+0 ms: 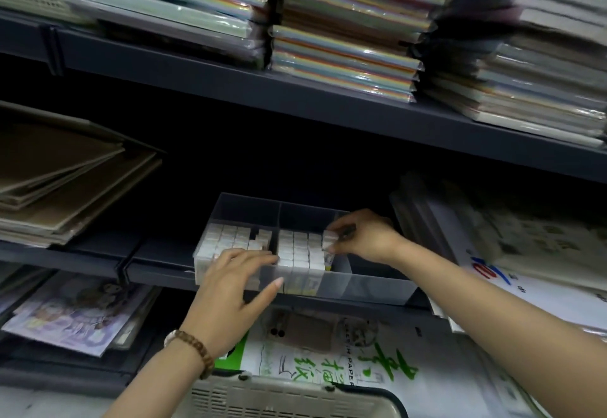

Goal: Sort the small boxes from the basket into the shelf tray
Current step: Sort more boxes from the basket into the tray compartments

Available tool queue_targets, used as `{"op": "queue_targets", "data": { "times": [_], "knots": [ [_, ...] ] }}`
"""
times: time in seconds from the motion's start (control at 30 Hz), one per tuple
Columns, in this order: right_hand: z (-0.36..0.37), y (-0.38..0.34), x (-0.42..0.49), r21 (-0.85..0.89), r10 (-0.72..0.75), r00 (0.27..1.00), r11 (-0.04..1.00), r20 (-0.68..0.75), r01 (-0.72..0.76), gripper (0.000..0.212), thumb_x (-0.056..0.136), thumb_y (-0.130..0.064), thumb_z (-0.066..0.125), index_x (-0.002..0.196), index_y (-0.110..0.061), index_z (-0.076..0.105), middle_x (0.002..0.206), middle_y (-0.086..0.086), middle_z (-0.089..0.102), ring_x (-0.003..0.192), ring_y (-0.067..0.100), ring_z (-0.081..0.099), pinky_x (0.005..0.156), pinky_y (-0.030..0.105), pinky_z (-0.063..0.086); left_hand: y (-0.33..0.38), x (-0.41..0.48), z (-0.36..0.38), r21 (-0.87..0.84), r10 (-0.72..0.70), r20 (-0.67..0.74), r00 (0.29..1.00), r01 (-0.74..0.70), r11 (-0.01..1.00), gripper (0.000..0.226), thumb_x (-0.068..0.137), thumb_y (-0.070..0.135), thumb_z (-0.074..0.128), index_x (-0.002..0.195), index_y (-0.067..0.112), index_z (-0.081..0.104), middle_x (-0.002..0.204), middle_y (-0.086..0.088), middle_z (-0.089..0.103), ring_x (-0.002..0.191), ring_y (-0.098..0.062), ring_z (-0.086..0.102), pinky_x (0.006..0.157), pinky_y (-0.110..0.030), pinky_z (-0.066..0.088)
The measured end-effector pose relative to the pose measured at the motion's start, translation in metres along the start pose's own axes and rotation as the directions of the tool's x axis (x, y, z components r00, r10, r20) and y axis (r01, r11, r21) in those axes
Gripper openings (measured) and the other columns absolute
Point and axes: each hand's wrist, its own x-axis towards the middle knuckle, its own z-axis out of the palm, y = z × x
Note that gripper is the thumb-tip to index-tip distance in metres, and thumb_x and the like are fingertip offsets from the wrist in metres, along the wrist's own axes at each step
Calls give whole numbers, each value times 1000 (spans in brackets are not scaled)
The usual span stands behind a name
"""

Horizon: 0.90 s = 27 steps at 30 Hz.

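Nearest you, at the bottom edge of the view, the grey slotted rim of the basket [295, 398] shows; what lies inside it is out of sight. Just behind it a white paper pack [377, 368] printed with green characters lies flat on the lowest level.

Your left hand [236, 289], with a beaded bracelet [193, 348] on the wrist, reaches up over the front wall of the clear tray [377, 288]. Its fingers are nearly straight and close together, lying on top of the front boxes of the left compartment, and the thumb is stretched out along the front wall. It has hold of nothing.

The tray sits at the front edge of the dark middle shelf [157, 263] and is split by clear dividers. White small boxes [295, 253] stand upright in tight rows in its left and middle compartments.

Your right hand [364, 237] comes in from the right above the middle compartment. Thumb and fingertips are curled in, pinching one small box [329, 239] at the right end of the rows, level with the tops of its neighbours and touching them.

Further back, brown card sheets [65, 171] lie stacked at the left of the same shelf. On the shelf above, wrapped stacks of coloured paper [345, 40] are piled high, blurred.
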Motion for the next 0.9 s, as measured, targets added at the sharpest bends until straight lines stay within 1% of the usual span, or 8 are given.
{"op": "queue_targets", "data": {
  "times": [0.1,0.2,0.33,0.43,0.6,0.73,0.77,0.9],
  "knots": [
    [-2,2,-2,35,0,1000,999,-17,1,45,76,-29,77,117,-17,63,116,-1,64,101,10,59,87,19,45,-1,1,2,-9,-7,-20,1000,7,1000,53,78,69,30,122,44,48,119,33,41,115,16,19,103,-21,24],
    [-1,3,-6,57,-17,998,998,-55,20,37,76,-26,78,110,-15,68,108,-2,66,90,4,58,80,16,44,0,1,3,-1,-4,-21,1000,4,1000,54,78,69,30,122,43,49,118,32,42,116,13,20,103,-21,25],
    [8,2,-12,-114,-119,986,988,-120,105,27,79,-24,75,103,-12,72,105,-2,68,90,9,62,81,21,49,2,0,2,-3,-15,-16,1000,15,1000,56,77,70,29,123,43,48,119,30,43,117,11,22,104,-21,25],
    [12,5,-16,-259,-229,963,948,-140,187,23,82,-27,71,100,-13,73,104,-1,67,90,13,61,77,24,48,2,-2,0,-18,-13,-8,1000,13,1000,58,77,70,29,124,41,48,119,29,42,115,14,20,102,-19,24],
    [14,21,-24,-104,-242,947,969,-211,225,19,83,-29,69,97,-18,75,102,-4,66,93,9,59,80,22,45,1,-5,-1,-24,-11,20,1000,11,1000,59,77,69,30,127,42,45,124,28,39,114,19,17,101,-15,20],
    [25,30,-32,46,-188,943,977,-274,208,18,85,-23,68,101,-17,74,102,-7,64,100,8,57,80,3,38,4,-9,-4,-49,3,30,1000,-1,999,60,78,69,31,129,40,44,128,27,39,119,15,21,103,-16,21],
    [26,30,-34,75,-174,944,977,-280,202,18,85,-21,68,101,-16,74,101,-7,63,100,9,58,81,3,38,5,-11,-5,-53,5,32,999,-3,999,60,78,68,32,130,40,44,129,27,38,122,13,21,104,-16,20],
    [29,21,-51,137,-151,941,970,-302,199,22,87,-17,65,108,-11,70,109,1,65,103,13,60,91,21,46,13,-25,-9,-58,10,45,999,-7,998,62,79,65,33,134,38,39,133,28,32,129,10,18,109,-19,16]
  ]
}}
